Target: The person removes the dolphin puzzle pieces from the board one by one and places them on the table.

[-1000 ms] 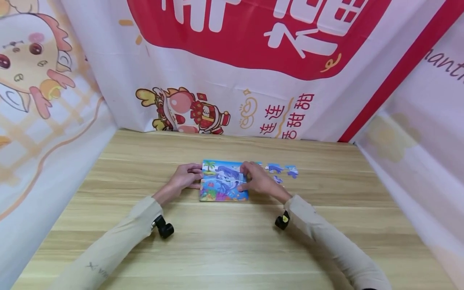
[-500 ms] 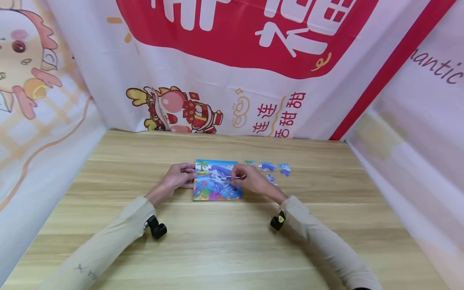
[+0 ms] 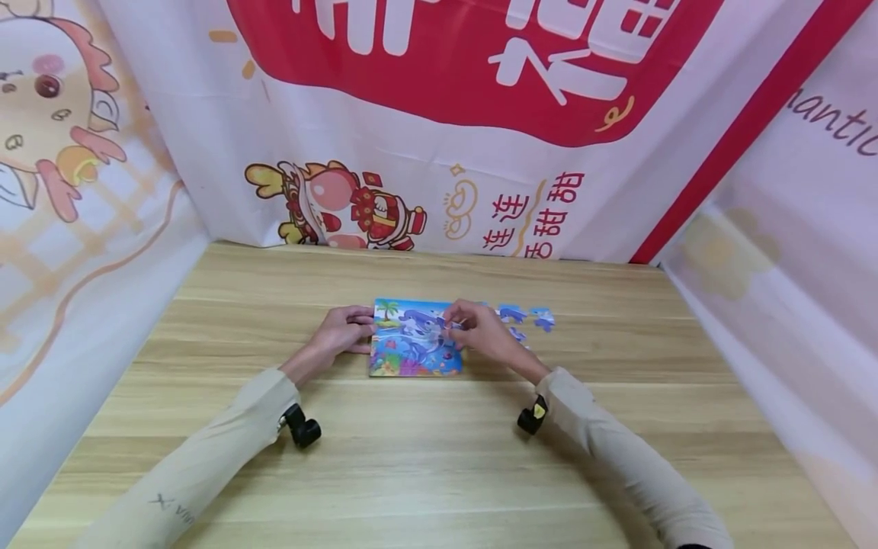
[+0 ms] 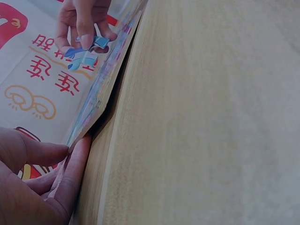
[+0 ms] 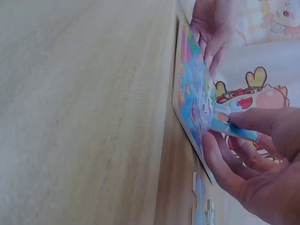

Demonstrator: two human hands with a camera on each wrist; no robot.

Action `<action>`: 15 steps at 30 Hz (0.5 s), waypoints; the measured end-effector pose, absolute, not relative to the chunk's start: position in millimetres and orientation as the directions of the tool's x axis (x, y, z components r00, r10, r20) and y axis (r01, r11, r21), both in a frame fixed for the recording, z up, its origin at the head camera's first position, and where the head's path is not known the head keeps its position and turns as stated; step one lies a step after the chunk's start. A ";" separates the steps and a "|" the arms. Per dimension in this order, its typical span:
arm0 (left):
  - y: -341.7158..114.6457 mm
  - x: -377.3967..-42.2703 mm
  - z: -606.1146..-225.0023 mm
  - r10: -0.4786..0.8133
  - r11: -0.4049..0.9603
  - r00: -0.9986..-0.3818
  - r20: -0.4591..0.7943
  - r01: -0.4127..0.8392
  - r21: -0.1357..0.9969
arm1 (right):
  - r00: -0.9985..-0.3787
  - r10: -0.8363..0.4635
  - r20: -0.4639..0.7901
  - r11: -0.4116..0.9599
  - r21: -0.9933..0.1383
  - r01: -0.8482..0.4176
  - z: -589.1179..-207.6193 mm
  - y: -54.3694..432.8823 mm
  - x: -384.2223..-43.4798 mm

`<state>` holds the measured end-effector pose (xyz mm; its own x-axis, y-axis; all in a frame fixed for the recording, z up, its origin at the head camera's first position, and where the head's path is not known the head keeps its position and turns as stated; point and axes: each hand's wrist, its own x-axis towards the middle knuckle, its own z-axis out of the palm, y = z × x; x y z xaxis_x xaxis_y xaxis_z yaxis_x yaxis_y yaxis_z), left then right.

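Note:
A dolphin jigsaw puzzle [image 3: 411, 367] in a flat board lies on the table, palm tree at its upper left. My left hand [image 3: 341, 330] pinches the board's left edge; in the left wrist view the thumb [image 4: 51, 152] is above that edge and a finger [image 4: 77, 161] below it. Over the right part of the picture, my right hand [image 3: 480, 335] holds a blue puzzle piece [image 5: 241, 131] between thumb and fingers. From the left wrist, this piece [image 4: 82, 58] shows tilted above the board's surface.
Several loose puzzle pieces [image 3: 543, 319] lie on the wooden table [image 3: 439, 457] right of the board, some partly behind my right hand. A printed cloth [image 3: 411, 99] hangs along the table's back edge, with more cloth at both sides.
My right hand's fingers have closed in from a wider spread over the board's right part, and the piece in them has turned. The left hand stays at the board's left edge.

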<state>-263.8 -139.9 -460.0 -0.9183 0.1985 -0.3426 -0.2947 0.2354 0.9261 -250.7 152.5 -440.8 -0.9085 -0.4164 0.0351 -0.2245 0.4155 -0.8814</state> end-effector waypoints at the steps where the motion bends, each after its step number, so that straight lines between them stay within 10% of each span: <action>1: -139.7 -264.0 -460.0 0.196 0.238 -0.917 -0.346 -0.298 0.924 | -0.908 -0.419 0.016 0.402 -0.893 -0.201 -441.2 154.4 -250.9; 15: -140.5 -263.2 -460.3 0.206 0.237 -0.919 -0.336 -0.287 0.928 | -0.875 -0.474 -0.100 0.443 -0.886 -0.139 -434.4 219.8 -224.5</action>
<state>-263.2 -140.5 -460.3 -0.9190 0.2055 -0.3363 -0.2868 0.2368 0.9283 -224.5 219.8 -434.4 -0.8749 -0.4739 -0.0997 -0.1389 0.4429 -0.8857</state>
